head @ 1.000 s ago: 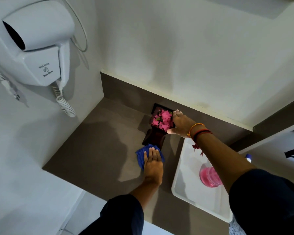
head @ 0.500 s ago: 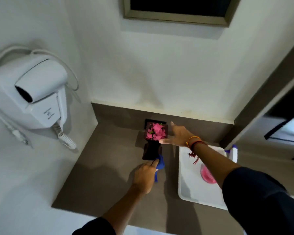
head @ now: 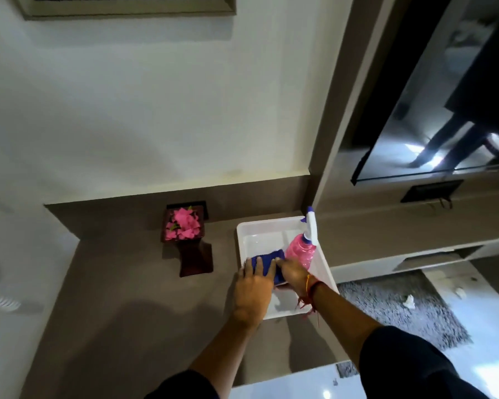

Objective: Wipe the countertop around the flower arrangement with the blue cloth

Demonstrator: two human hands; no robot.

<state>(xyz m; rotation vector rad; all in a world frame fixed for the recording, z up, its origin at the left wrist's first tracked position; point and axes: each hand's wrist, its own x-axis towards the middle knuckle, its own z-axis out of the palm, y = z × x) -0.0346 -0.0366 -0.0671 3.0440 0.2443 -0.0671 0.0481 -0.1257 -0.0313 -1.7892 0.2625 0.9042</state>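
Observation:
The flower arrangement (head: 183,225), pink blooms in a dark wooden vase, stands alone on the brown countertop (head: 121,289) near the back wall. The blue cloth (head: 268,262) lies inside the white tray (head: 241,229) to the right of the vase. My left hand (head: 253,287) presses flat on the cloth's left part with its fingers over it. My right hand (head: 293,273), with bracelets at the wrist, grips the cloth's right edge. Both hands are well clear of the flowers.
A pink spray bottle (head: 301,250) with a white and blue trigger stands in the tray's right side, touching my right hand. A dark screen (head: 432,110) hangs on the wall at right. A grey rug (head: 401,309) lies on the floor below.
My left hand carried the blue cloth from the vase's base rightward into the tray. My right hand left the flowers and joined it on the cloth. The view swung right, away from the hair dryer.

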